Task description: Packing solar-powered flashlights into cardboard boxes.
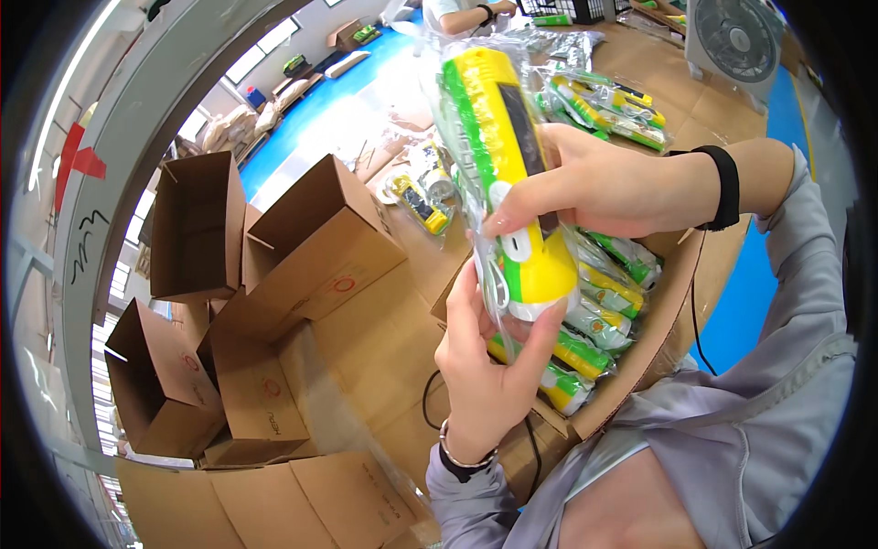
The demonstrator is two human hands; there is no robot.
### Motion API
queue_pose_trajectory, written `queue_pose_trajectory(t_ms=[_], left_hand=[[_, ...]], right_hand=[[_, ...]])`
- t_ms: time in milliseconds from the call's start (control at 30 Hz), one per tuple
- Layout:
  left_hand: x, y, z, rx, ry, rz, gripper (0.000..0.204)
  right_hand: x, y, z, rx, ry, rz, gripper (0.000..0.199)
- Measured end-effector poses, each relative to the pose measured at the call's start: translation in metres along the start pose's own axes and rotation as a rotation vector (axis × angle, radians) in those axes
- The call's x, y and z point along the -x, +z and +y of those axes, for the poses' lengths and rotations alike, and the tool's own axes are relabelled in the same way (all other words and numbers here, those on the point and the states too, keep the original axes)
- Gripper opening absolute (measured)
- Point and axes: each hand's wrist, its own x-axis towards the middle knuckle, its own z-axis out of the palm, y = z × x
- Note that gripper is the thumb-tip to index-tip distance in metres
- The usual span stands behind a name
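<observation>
Head view: bagged yellow-and-green torch (498, 174) held upright at centre, over the open packing carton (672, 302) at 4 o'clock, which is part-filled with like packs (594, 316). Right hand (604, 188) clasps the torch's middle from 3 o'clock; left hand (485, 366) pinches the bag's lower end from 6 o'clock. Judged step: checking or closing the wrapper before packing. Next move calls for lowering it flat among the packs. Empty cartons (274, 265) stand at 9 o'clock
</observation>
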Motion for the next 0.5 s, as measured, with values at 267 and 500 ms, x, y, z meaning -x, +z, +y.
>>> queue_pose_trajectory(t_ms=[267,500], left_hand=[[0.003,0.002,-0.004,0.125,0.017,0.114,0.063],[0.01,0.005,0.0,0.088,0.12,0.084,0.063]], right_hand=[[-0.012,0.023,0.001,-0.016,-0.088,0.004,0.03],[-0.015,0.016,0.001,0.011,-0.011,-0.12,0.036]])
